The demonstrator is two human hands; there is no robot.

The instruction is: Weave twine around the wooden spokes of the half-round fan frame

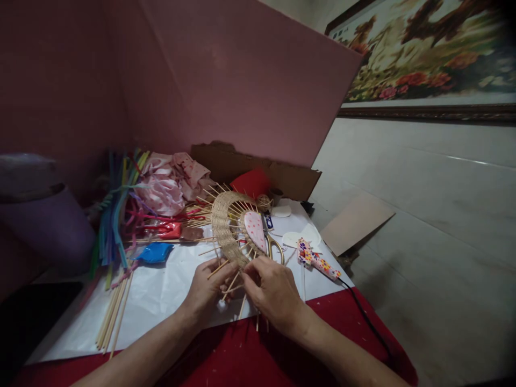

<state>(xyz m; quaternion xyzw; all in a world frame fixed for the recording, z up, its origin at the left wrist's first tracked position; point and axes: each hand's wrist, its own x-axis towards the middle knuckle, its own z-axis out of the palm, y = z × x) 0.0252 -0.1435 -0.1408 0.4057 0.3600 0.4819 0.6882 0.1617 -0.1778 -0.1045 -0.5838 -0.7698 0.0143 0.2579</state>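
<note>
A round piece of twine woven over wooden sticks (224,221) is held up above the table, its stick ends poking out all around. A pink dotted fabric patch (255,230) covers part of its centre. My left hand (212,285) grips the lower left of the woven band, fingers closed around the sticks there. At the lower edge, the bent fingers of my right hand (268,287) pinch the band close to my left fingertips. Whether a loose twine end is between them I cannot make out. Gold-handled scissors (276,250) lie just behind my right hand.
A flower-patterned glue gun (316,260) with a black cord lies at right. Left are pipe cleaners (116,215), pink fabric (169,183), a blue packet (155,252) and loose sticks (115,312). White paper (181,287) covers part of the red table (330,333). Cardboard (298,183) stands behind.
</note>
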